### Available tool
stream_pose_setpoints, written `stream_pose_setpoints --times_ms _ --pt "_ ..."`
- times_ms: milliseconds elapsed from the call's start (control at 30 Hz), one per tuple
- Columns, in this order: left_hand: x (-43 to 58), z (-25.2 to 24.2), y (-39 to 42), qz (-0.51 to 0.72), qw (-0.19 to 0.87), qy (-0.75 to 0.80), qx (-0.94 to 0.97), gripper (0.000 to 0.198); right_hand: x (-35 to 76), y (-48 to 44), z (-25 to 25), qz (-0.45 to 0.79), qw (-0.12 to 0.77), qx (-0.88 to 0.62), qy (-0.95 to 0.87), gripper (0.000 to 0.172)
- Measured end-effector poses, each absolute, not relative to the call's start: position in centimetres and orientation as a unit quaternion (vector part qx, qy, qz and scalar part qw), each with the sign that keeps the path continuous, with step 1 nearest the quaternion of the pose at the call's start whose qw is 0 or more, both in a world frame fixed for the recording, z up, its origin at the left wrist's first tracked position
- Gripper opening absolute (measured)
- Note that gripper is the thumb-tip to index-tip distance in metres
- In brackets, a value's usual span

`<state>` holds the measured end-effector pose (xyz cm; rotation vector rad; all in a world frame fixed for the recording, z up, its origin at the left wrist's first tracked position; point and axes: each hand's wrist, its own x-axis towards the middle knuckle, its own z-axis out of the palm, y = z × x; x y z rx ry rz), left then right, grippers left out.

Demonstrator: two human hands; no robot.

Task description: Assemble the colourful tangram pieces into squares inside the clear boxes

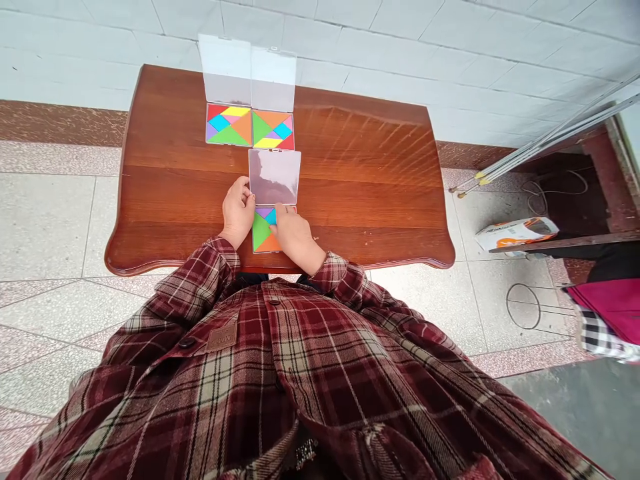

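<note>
A coloured tangram set in a clear case (263, 233) lies near the front edge of the wooden table (360, 173), its lid (275, 176) folded open away from me. My left hand (237, 213) rests at the case's left edge, fingers curled against the lid's corner. My right hand (294, 233) lies on the coloured pieces, fingertips pressing on them; whether it grips a piece is hidden. Two more open tangram cases (229, 124) (273, 129) sit side by side at the table's far edge, lids standing up against the wall.
The table stands against a tiled wall. To the right on the floor are a white and orange box (517, 232), a wire ring stand (523, 306), cables and leaning rods (550, 139). Red and checked cloth (607, 313) lies at the far right.
</note>
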<state>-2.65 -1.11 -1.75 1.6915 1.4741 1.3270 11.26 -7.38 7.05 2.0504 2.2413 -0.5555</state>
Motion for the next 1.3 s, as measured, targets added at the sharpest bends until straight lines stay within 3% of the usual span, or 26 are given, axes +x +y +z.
stream_pose_setpoints --times_ms 433,667,933,1133,1300 --pt "-2.4 -1.9 -1.1 0.492 0.267 0.554 0.616 0.022 12.0 -6.2 5.6 -0.296 -0.073 0.669 0.678 0.053" --pt "-2.3 -1.9 -1.2 0.499 0.267 0.551 0.613 0.025 12.9 -5.6 4.9 -0.299 -0.091 0.657 0.686 0.030" --pt "-2.2 -1.8 -1.3 0.509 0.275 0.556 0.596 0.021 13.7 -5.2 4.6 -0.365 -0.173 0.625 0.669 0.006" --pt "-2.3 -1.8 -1.4 0.532 0.265 0.573 0.565 0.022 17.5 -5.1 3.5 -0.352 -0.276 0.652 0.613 0.018" --pt "-2.4 -1.6 -1.4 0.550 0.258 0.549 0.574 0.024 20.5 -5.4 3.1 -0.289 -0.228 0.704 0.608 0.024"
